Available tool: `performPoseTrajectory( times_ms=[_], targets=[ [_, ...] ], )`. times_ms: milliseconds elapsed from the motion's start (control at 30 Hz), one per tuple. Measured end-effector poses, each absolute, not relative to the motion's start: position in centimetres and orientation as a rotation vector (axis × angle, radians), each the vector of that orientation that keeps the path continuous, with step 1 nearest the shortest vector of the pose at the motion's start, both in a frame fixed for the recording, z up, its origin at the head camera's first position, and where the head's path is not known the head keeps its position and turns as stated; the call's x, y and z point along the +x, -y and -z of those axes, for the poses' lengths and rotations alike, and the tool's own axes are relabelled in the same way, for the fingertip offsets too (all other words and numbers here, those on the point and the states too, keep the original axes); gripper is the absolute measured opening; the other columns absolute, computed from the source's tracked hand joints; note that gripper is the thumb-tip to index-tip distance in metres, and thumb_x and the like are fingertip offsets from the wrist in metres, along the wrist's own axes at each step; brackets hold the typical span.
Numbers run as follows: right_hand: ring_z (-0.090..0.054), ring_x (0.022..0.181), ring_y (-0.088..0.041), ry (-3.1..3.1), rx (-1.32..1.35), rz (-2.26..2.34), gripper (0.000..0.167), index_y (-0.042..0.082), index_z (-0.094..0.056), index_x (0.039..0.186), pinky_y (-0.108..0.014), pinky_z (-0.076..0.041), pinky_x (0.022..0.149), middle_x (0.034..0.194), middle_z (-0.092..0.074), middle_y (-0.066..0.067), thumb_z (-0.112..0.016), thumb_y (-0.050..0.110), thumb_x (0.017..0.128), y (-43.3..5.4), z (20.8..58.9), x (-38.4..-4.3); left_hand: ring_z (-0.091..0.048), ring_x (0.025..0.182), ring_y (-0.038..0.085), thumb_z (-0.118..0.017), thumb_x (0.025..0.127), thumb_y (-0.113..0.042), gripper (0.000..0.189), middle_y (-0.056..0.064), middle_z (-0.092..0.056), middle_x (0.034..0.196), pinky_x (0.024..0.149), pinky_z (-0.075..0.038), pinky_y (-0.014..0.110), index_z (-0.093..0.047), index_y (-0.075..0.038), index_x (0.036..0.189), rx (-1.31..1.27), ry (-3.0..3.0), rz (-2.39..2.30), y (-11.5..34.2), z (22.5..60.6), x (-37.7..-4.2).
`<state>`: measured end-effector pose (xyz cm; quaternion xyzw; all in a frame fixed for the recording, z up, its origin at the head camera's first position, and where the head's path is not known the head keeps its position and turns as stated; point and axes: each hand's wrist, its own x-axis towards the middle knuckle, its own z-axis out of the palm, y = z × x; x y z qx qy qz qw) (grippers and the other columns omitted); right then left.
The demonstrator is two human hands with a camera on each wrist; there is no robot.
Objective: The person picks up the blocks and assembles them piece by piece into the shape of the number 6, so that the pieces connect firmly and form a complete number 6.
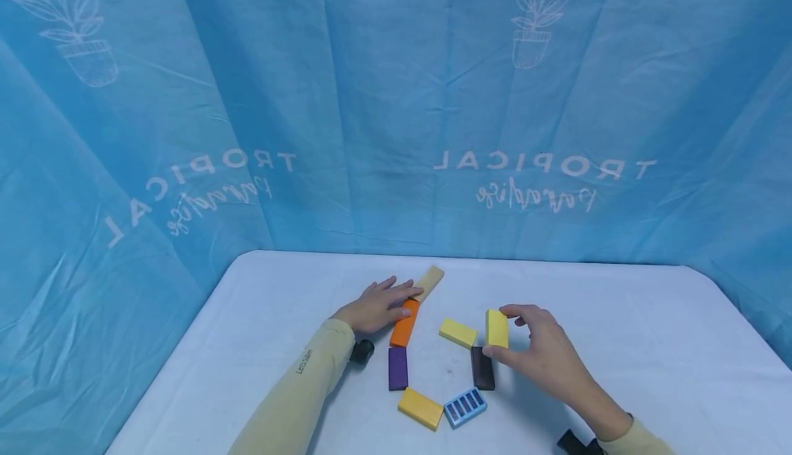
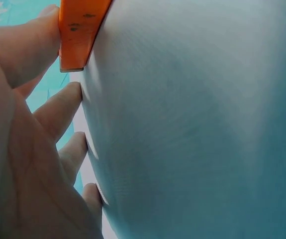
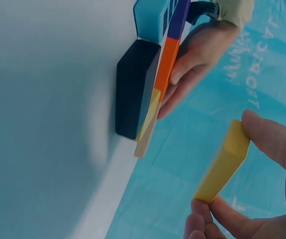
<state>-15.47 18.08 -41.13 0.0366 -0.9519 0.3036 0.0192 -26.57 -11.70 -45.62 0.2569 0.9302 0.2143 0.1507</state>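
Observation:
In the head view my left hand (image 1: pixel 377 305) reaches over the table with its fingers spread. Its thumb and index finger touch an orange block (image 1: pixel 404 324), whose far end meets a pale wooden block (image 1: pixel 430 282). The left wrist view shows the thumb against the orange block (image 2: pixel 80 35), with the other fingertips at the table surface. My right hand (image 1: pixel 544 352) pinches a yellow block (image 1: pixel 497 328) by its two ends, between thumb and fingertips. In the right wrist view that yellow block (image 3: pixel 225 162) is held up off the table, near a dark block (image 1: pixel 482 368).
A loop of blocks lies on the white table (image 1: pixel 247 386): a purple block (image 1: pixel 398 368), a golden-yellow block (image 1: pixel 421 408), a light blue slotted block (image 1: pixel 465 407) and a pale yellow block (image 1: pixel 458 333). Blue printed curtains (image 1: pixel 396 97) hang behind.

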Motion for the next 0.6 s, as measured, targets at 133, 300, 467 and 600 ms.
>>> performPoseTrajectory(
  times_ms=[133,300,467,600],
  targets=[
    [-0.056,0.112,-0.029,2.969,0.109,-0.939,0.07,0.01,-0.064,0.129,-0.051,-0.051,0.089,0.126,-0.063,-0.009,-0.089,0.044,0.073,-17.2,41.3,-15.5,-0.014,0.153,0.034,-0.051,0.106,-0.033,0.05,0.001,-0.03,0.164,0.122,-0.007,0.057,-0.042,-0.028,0.155,0.73,-2.668,-0.629,11.7,45.6,-26.5],
    [-0.056,0.109,-0.027,2.989,0.106,-0.933,0.069,0.011,-0.065,0.128,-0.048,-0.052,0.088,0.123,-0.063,-0.008,-0.089,0.043,0.073,-16.1,41.5,-15.6,-0.013,0.153,0.033,-0.051,0.106,-0.034,0.05,0.0,-0.03,0.164,0.122,-0.007,0.056,-0.042,-0.029,0.154,0.719,-2.667,-0.639,11.7,45.6,-26.5],
    [-0.057,0.107,-0.024,2.997,0.125,-0.926,0.067,0.01,-0.065,0.126,-0.046,-0.053,0.087,0.12,-0.064,-0.006,-0.089,0.043,0.072,-15.4,41.7,-15.7,-0.013,0.153,0.033,-0.051,0.106,-0.034,0.05,0.001,-0.03,0.164,0.122,-0.007,0.056,-0.043,-0.029,0.154,0.724,-2.668,-0.637,11.7,45.6,-26.5],
    [-0.057,0.104,-0.023,2.998,0.154,-0.922,0.067,0.01,-0.066,0.124,-0.046,-0.053,0.086,0.118,-0.064,-0.005,-0.089,0.046,0.072,-14.9,41.8,-15.7,-0.013,0.153,0.033,-0.051,0.105,-0.034,0.049,0.0,-0.031,0.164,0.122,-0.007,0.055,-0.043,-0.03,0.154,0.701,-2.668,-0.634,11.6,45.7,-26.6]
  ],
)
